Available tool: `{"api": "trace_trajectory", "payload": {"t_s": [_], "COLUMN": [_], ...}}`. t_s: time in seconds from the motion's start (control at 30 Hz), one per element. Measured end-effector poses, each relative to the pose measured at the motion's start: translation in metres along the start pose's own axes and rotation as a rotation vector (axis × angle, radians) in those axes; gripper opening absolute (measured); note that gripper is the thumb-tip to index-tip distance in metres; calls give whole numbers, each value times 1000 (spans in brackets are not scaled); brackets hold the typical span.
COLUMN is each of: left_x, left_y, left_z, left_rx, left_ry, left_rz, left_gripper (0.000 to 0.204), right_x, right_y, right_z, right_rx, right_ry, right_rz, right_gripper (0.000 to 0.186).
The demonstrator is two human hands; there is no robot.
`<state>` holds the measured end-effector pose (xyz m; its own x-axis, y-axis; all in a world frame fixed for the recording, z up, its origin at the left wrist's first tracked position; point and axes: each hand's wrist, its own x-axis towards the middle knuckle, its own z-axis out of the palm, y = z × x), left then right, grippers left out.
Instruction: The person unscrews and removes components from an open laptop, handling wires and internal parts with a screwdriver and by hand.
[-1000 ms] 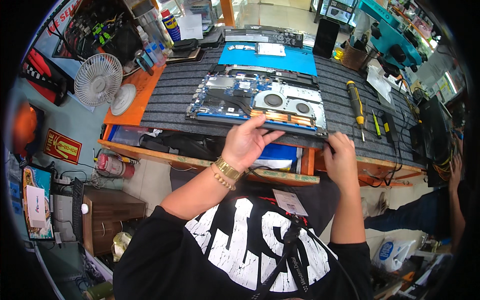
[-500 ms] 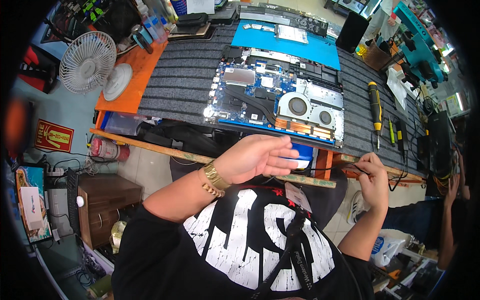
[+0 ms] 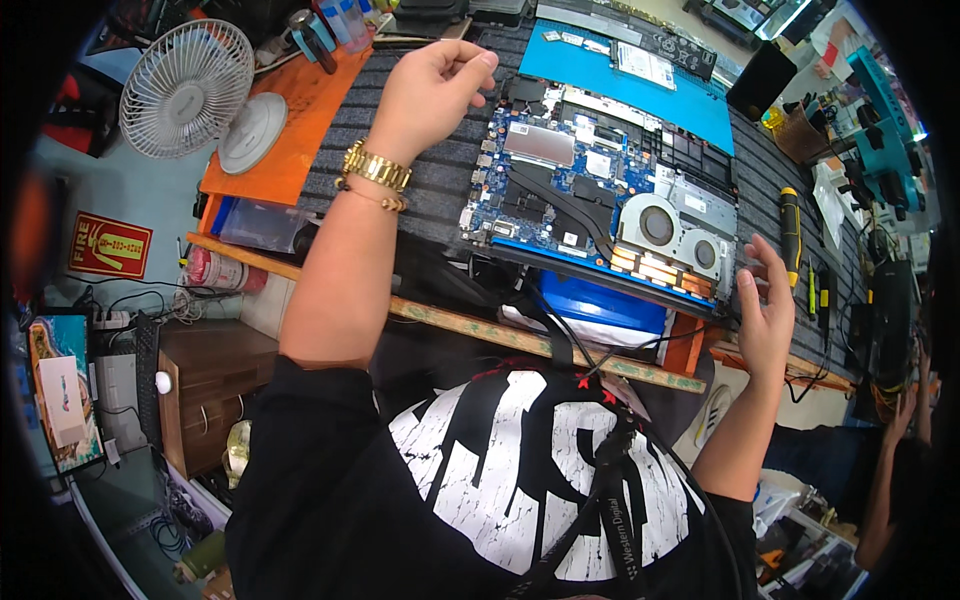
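Observation:
An opened laptop chassis lies on the grey ribbed mat, its blue circuit board, copper heat pipes and two round cooling fans exposed. Up at the chassis's far left corner, my left hand hovers over the mat with its fingers curled and thumb and forefinger pinched together. Whatever the pinch may hold is hidden. Beside the near right corner is my right hand, fingers apart and nothing in it. A thin black cable runs below the chassis toward that hand.
Behind the chassis, a blue sheet bears a drive and small parts, next to a long black battery. A yellow-black screwdriver lies at right. A white fan stands left; an open drawer juts out below.
My left hand has risen from the near edge to the far left of the chassis, its fingers curling. My right hand has opened and left the cable. The view has shifted.

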<state>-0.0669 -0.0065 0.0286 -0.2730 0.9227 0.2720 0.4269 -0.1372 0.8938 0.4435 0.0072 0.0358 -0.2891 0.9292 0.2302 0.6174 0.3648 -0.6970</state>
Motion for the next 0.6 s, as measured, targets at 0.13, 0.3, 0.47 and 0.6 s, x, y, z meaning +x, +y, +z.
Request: {"api": "trace_trajectory", "payload": {"t_s": [0.13, 0.3, 0.47, 0.6], "left_x": [2, -18, -52, -68], "left_y": [-30, -12, 5, 8], "left_z": [-15, -25, -29, -23], "left_rx": [253, 195, 277, 403], "left_ry": [-66, -134, -222, -275], "left_rz": [84, 156, 304, 391], "left_gripper": [33, 18, 17, 21], "right_x": [15, 20, 25, 31], "right_y": [20, 54, 62, 61], "right_z": [22, 37, 43, 46], "right_rx": [6, 67, 96, 81], "right_ry": [28, 112, 144, 161], "right_rz": [13, -57, -57, -65], "right_gripper": [48, 50, 55, 56]}}
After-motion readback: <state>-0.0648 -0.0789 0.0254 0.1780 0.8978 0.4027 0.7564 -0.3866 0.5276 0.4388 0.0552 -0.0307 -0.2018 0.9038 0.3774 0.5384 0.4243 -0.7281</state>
